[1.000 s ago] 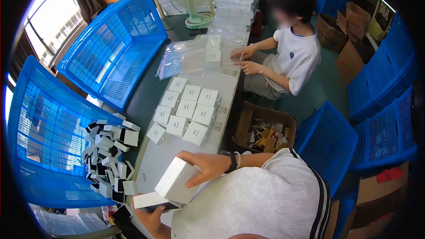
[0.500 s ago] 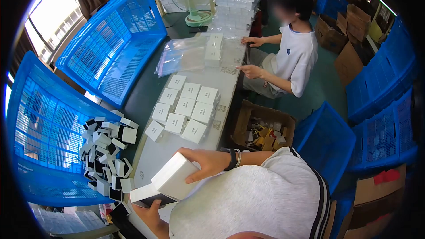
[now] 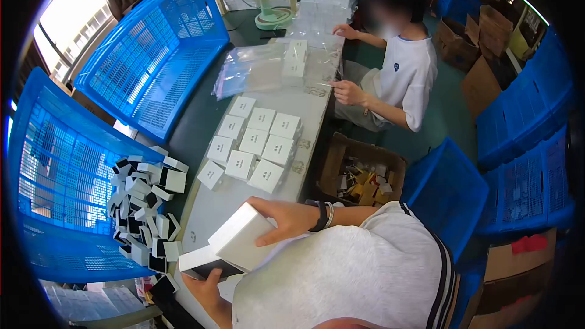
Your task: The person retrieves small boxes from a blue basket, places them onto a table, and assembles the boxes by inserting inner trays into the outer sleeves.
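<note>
My right hand (image 3: 291,222) is closed round a white box piece (image 3: 242,236), with the thumb on its near side. Below and to the left, my left hand (image 3: 206,292) grips a white box piece with a black face (image 3: 204,261), thumb against the black. The two pieces touch or overlap at an angle; whether they are lid and base of one box I cannot tell. Just beyond my hands, several white boxes (image 3: 253,141) with small dark print stand in rows on the pale tabletop (image 3: 210,207).
On the left, a tilted blue crate (image 3: 67,170) holds a pile of white-and-black box pieces (image 3: 146,204). Another blue crate (image 3: 152,67) lies behind it. Clear plastic bags (image 3: 250,67) and a fan (image 3: 268,0) are farther back. A co-worker (image 3: 399,73) sits near a carton (image 3: 362,170).
The co-worker has leaned forward, with a hand and the clear plastic shifting. My hands hold nearly the same pose on the two box pieces. The view has moved slightly.
</note>
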The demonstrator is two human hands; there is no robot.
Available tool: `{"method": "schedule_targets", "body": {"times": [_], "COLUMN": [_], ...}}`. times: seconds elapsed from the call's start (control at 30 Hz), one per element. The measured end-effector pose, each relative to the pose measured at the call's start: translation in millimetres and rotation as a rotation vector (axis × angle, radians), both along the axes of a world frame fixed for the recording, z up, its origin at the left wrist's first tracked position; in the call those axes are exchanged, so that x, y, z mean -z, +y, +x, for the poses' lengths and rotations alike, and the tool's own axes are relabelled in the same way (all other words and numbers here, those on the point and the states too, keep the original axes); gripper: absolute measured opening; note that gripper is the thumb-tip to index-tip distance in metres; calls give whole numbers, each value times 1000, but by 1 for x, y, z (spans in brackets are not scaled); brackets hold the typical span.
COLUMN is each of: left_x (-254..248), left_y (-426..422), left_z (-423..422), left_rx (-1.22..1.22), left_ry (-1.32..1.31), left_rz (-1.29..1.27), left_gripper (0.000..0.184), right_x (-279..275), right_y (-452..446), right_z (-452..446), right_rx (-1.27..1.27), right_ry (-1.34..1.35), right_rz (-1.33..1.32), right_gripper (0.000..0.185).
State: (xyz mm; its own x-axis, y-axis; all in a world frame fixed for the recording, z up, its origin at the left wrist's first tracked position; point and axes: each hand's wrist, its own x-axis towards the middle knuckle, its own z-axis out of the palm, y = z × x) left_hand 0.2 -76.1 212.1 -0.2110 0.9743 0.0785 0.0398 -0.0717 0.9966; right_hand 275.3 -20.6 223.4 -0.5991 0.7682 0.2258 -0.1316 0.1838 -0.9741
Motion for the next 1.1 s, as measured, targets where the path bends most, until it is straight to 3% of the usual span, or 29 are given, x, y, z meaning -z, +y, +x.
{"method": "schedule_targets", "body": {"times": [0.57, 0.63, 0.67, 0.73, 0.83, 0.93, 1.1], "left_x": [2, 0, -7, -1, -3, -20, 10], "left_y": [4, 6, 7, 15, 28, 28, 26], "left_z": [11, 22, 26, 27, 25, 39, 31], "left_rx": [-52, -163, -140, -142, -160, -119, -39], "left_ry": [-19, 78, 147, 7, 72, 142, 49], "left_rz": [-24, 17, 26, 60, 134, 169, 85], "left_gripper": [74, 73, 71, 61, 49, 46, 39], "right_x": [5, -1, 0, 9, 11, 18, 36], "right_y": [2, 0, 0, 0, 5, 5, 6], "right_z": [-8, -7, -7, -13, -18, -17, -22], "right_rx": [57, 110, 95, 244, 162, 152, 163], "right_ry": [-23, -189, -192, -176, 1, 91, 70], "right_rz": [9, 27, 17, 79, -80, -166, -254], "right_gripper": [66, 64, 64, 61, 56, 50, 48]}}
